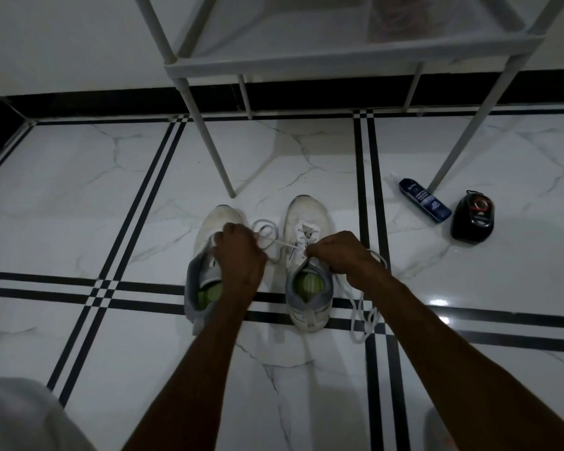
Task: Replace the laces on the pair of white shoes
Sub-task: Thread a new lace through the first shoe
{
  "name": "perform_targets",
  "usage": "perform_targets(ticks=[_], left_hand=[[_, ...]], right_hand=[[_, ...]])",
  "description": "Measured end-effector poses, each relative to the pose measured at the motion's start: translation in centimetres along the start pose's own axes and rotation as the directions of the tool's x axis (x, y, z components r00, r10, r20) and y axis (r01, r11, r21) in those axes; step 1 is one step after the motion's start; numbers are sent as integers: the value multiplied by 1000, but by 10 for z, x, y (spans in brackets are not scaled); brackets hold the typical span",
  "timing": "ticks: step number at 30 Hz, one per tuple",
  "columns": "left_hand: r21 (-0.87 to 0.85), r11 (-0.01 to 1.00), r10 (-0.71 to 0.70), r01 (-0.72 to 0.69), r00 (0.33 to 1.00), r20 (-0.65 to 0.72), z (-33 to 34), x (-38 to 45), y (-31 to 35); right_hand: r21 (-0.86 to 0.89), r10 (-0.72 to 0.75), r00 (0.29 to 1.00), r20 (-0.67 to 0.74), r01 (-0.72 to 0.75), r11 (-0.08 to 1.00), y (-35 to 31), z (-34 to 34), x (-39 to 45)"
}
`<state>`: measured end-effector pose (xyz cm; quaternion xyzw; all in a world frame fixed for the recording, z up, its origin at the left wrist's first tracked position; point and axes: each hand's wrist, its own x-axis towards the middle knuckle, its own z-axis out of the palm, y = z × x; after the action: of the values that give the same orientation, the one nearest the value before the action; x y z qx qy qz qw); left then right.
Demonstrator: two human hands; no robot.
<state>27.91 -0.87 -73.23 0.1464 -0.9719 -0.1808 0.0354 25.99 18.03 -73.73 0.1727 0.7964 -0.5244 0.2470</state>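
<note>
Head view: two white shoes stand side by side on the marble floor (111, 196), toes pointing to 12 o'clock. The left shoe (209, 229) sits at the centre of the frame, and the right shoe (308, 216) is just beside it at 3 o'clock. Both show green insoles in their openings.

The left hand (240, 252) lies over the left shoe's throat with its fingers curled, pinching a white lace (282, 244) that runs taut across the gap to the right shoe. More of that lace lies looped on the floor between the two toes. The right hand (337, 252) is curled over the right shoe's tongue, gripping the lace at the eyelets. A loose run of white lace trails past the right wrist and coils on the floor at 4 o'clock from that shoe.

At 2 o'clock from the shoes a blue bottle (424, 203) lies on its side, and a black oval case (472, 219) rests near it, further toward 3 o'clock. A white rack (339, 60) stands at 12 o'clock, its legs planted on the floor beyond the toes.
</note>
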Motion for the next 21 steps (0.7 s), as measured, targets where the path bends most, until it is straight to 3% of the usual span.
perform_targets(ticks=[2,4,6,8,11,14,18,21], left_hand=[[-50,998,-54,50,995,-87,-6,4,-7],[-197,978,49,-65,995,-89,-3,-1,-3],[-302,923,254,-239,967,10,9,-7,6],[-281,918,326,-278,935,139,16,-13,17],[-170,961,243,-218,959,144,18,-14,17],[-165,981,127,-103,981,144,18,-11,9],[-367,928,133,-64,977,167,18,-14,12],[-443,897,63,5,988,139,20,-12,8]], right_hand=[[-13,-22,1000,3,22,1000,0,-1,-2],[-19,-34,999,13,34,999,-2,-2,-3],[-27,-35,999,22,36,999,-4,-2,-5],[-38,-34,999,26,35,999,-4,-2,-5],[-62,-44,999,2,44,997,-3,-1,-3],[-75,-38,999,0,38,996,-2,1,-4],[-143,-106,994,12,106,984,-2,-1,-7],[-145,-142,985,101,156,977,-3,-13,-10]])
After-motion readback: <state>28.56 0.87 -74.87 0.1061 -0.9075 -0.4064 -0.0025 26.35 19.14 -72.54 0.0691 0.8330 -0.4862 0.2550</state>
